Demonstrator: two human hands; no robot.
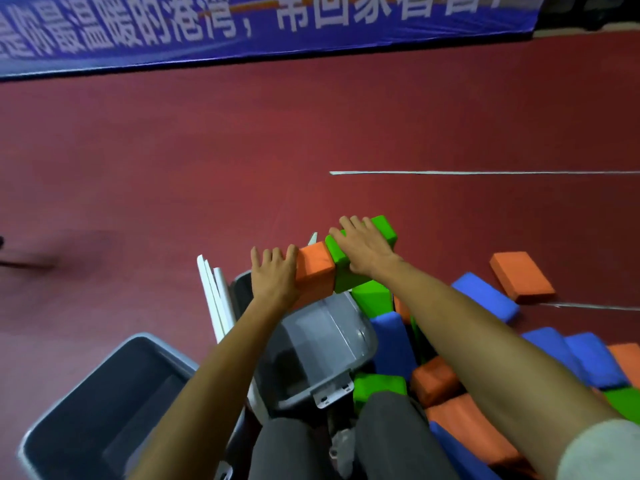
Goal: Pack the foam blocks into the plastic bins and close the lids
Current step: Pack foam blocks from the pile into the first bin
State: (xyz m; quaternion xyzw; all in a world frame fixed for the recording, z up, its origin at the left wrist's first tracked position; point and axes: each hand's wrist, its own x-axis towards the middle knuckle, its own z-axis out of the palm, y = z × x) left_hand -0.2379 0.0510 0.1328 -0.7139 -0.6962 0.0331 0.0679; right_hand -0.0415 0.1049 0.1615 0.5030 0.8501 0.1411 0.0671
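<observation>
My left hand (275,275) lies flat against the left side of an orange foam block (317,271). My right hand (363,249) rests palm-down on a green foam block (349,271) that touches the orange one. Both blocks are held together above a grey translucent plastic bin (322,344) lying tipped on its side. A second grey bin (100,407) stands open-side-up at the lower left. White lids (216,299) stand on edge left of the tipped bin. More blue, orange and green foam blocks (485,296) are piled on the floor at the right.
The floor (207,161) is dark red with white lines. A blue banner (242,26) runs along the back. A single orange block (521,277) lies apart at the right. My knees (346,445) in grey trousers are at the bottom.
</observation>
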